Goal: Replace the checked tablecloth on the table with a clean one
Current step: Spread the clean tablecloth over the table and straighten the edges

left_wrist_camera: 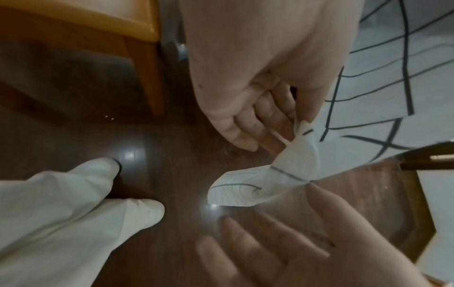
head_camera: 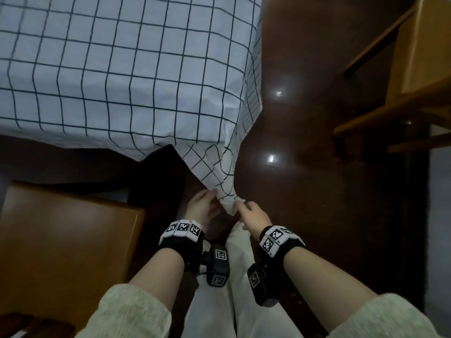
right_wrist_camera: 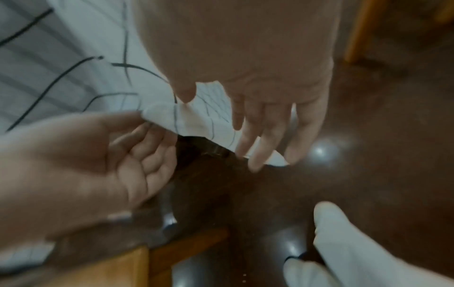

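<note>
A white tablecloth with a dark checked grid (head_camera: 122, 69) covers the table and hides its top. Its near right corner (head_camera: 219, 181) hangs down toward the floor in a twisted point. My left hand (head_camera: 202, 203) pinches the tip of that corner (left_wrist_camera: 304, 136) between thumb and fingers. My right hand (head_camera: 251, 212) is just right of the tip. In the left wrist view it is blurred, its fingers (left_wrist_camera: 258, 238) spread and fairly straight, its thumb touching the cloth. The right wrist view shows the cloth tip (right_wrist_camera: 203, 120) between my right thumb and straight fingers (right_wrist_camera: 260, 143).
A wooden chair with a brown seat (head_camera: 61, 240) stands close at my lower left. Another wooden chair (head_camera: 419, 57) stands at the upper right. Dark glossy floor (head_camera: 305, 167) runs along the table's right side. My white trouser legs (head_camera: 219, 301) are below my hands.
</note>
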